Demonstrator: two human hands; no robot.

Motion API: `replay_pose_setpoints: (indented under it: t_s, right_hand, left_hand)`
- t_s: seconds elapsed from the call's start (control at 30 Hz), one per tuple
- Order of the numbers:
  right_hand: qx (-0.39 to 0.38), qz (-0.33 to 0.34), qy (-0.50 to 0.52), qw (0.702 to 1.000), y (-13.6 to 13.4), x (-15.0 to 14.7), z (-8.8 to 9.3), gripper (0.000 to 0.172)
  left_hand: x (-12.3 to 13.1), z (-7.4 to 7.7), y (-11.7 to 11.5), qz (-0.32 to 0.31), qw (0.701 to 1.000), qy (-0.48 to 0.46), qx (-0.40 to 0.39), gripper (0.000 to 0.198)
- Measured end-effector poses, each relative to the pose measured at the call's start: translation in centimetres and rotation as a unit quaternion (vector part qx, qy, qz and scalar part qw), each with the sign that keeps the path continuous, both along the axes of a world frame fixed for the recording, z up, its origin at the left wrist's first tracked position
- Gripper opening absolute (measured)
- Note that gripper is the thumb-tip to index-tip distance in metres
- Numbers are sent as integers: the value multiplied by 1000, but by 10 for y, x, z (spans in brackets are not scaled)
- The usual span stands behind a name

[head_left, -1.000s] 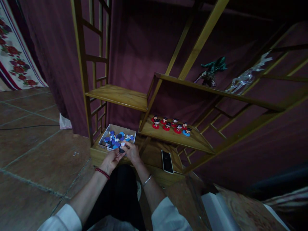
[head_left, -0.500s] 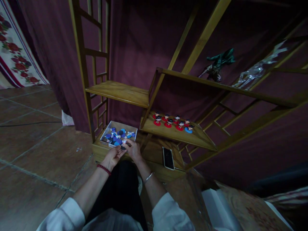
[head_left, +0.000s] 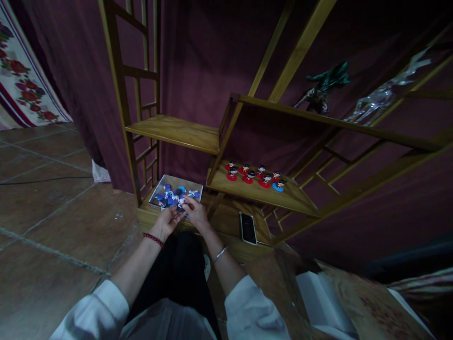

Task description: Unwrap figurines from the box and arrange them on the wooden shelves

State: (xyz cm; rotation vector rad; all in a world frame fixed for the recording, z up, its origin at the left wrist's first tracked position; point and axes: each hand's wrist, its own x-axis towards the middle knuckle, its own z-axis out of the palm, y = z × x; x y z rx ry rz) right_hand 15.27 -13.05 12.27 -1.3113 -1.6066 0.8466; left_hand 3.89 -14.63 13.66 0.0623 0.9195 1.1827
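Note:
A small figurine (head_left: 181,201) with a pale top and a dark round base is held between my two hands, over the near edge of a white box. My left hand (head_left: 170,220) grips the base from the left with its fingertips. From the right, my right hand (head_left: 195,212) pinches the upper part of the figurine. Inside the open white box (head_left: 153,199) lie several blue, purple and white figurines (head_left: 167,191) in a loose heap. Fine details of the held piece are too small to make out.
Several red-based figurines (head_left: 249,176) and a blue-based one (head_left: 279,185) stand on the shelf at the right. A phone (head_left: 248,228) lies on the lower board. Higher up are a dark green statue (head_left: 323,87) and a clear figure (head_left: 384,94). Wooden uprights frame the shelves.
Both hands stay together at the box's near edge with the figurine, which is a little higher and more upright between the fingers. The whole view has shifted slightly.

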Motion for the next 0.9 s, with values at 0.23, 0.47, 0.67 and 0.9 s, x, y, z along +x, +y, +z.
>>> replay_pose_setpoints:
  t_s: [0.23, 0.47, 0.67, 0.9]
  right_hand:
    - [16, 7, -7, 1000, 5, 4, -5, 30]
    - [43, -8, -29, 999, 6, 6, -7, 20]
    - [48, -10, -24, 998, 7, 7, -11, 17]
    - [45, -34, 6, 998, 6, 5, -15, 15]
  left_hand:
    - [2, 2, 2, 5, 1000, 15, 5, 20]
    - [2, 7, 1, 0, 999, 38, 19, 20]
    - [3, 6, 1, 8, 998, 55, 16, 19]
    - [4, 5, 0, 8, 998, 56, 17, 19]
